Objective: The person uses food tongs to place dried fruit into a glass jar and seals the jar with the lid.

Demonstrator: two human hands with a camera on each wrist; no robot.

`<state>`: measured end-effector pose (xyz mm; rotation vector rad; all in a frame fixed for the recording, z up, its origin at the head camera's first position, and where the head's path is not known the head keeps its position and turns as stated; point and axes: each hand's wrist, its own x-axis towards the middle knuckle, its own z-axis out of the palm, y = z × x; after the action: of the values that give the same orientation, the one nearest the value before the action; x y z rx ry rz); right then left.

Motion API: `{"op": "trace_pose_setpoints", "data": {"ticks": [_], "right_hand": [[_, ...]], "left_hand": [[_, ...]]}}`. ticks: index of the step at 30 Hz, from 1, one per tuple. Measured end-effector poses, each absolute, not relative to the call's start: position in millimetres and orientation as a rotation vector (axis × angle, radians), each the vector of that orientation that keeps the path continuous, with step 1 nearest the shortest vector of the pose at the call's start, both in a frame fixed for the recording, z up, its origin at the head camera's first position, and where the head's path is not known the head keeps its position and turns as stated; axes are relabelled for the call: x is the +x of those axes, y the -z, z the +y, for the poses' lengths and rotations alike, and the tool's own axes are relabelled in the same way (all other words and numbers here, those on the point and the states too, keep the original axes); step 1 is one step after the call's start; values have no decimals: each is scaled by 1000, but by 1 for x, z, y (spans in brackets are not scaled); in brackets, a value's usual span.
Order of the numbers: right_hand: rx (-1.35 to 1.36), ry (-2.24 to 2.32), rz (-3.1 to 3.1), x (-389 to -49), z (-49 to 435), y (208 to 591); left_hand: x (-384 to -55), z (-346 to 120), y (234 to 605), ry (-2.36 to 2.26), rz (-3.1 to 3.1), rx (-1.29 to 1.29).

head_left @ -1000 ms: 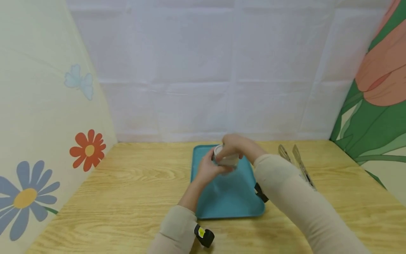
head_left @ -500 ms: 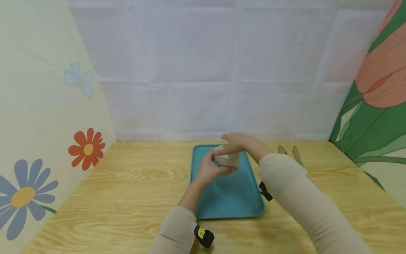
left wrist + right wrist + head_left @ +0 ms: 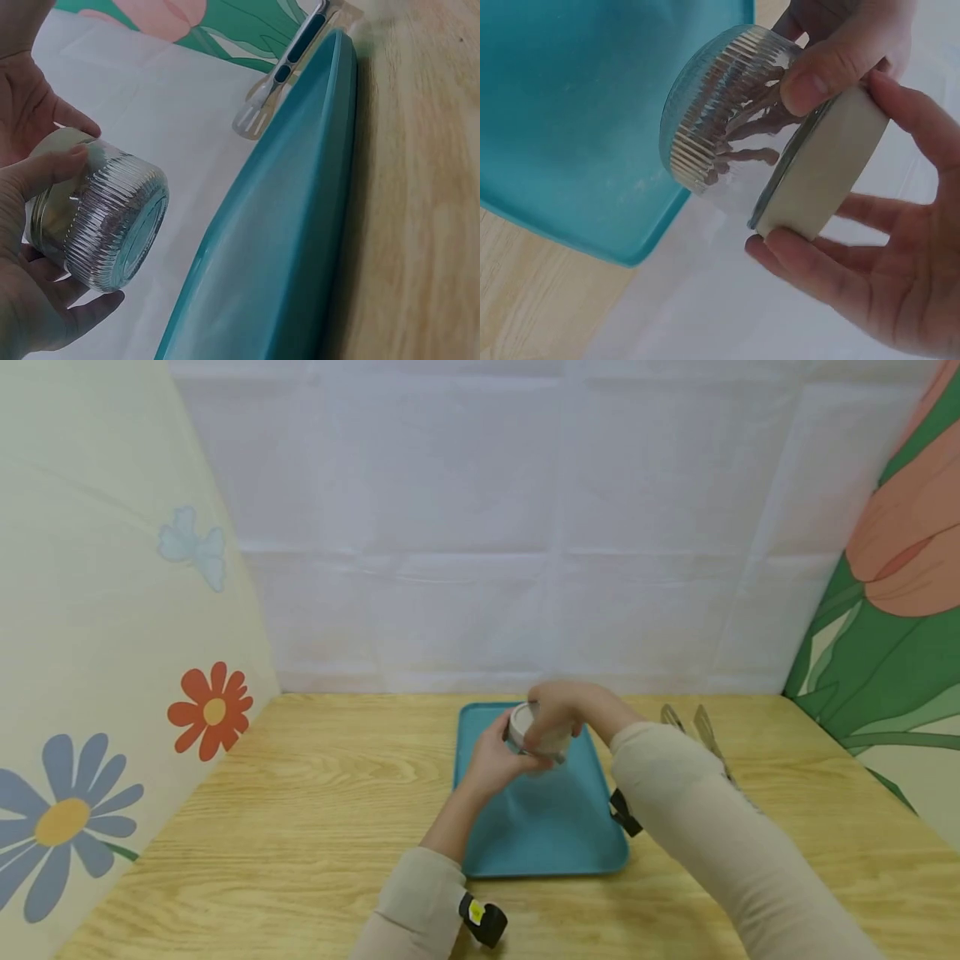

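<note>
A ribbed clear glass jar (image 3: 112,217) with a cream lid (image 3: 829,161) is held tilted over the teal tray (image 3: 540,839). My left hand (image 3: 491,764) grips the jar's body, thumb along its upper side and fingers beneath. On the lid, my right hand (image 3: 558,706) has its fingers and thumb curled around the rim, as the right wrist view shows closely. The lid sits on the jar's mouth. Brownish shapes show through the glass.
To the right of the tray lies a pair of tongs (image 3: 705,727), partly hidden behind my right sleeve. A white sheet (image 3: 412,527) hangs behind the wooden table (image 3: 300,793), with flower-patterned panels on both sides.
Half a second ago my right fingers were stretched out from the lid; now they are curled around it again. My left hand and the jar stay nearly in place.
</note>
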<state>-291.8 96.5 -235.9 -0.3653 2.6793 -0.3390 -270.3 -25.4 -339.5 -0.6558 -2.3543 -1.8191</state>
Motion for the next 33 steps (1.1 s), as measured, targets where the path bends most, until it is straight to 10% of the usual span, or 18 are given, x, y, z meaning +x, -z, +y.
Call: {"op": "trace_pose_setpoints", "data": {"ticks": [10,33], "right_hand": [[-104,209,2814,-292,89,241],[-518,295,2658,-294,103,241]], "left_hand": [[-276,-19,349,1766,-2365,-605],[-275,-25,349,1817,-2388,-689]]}}
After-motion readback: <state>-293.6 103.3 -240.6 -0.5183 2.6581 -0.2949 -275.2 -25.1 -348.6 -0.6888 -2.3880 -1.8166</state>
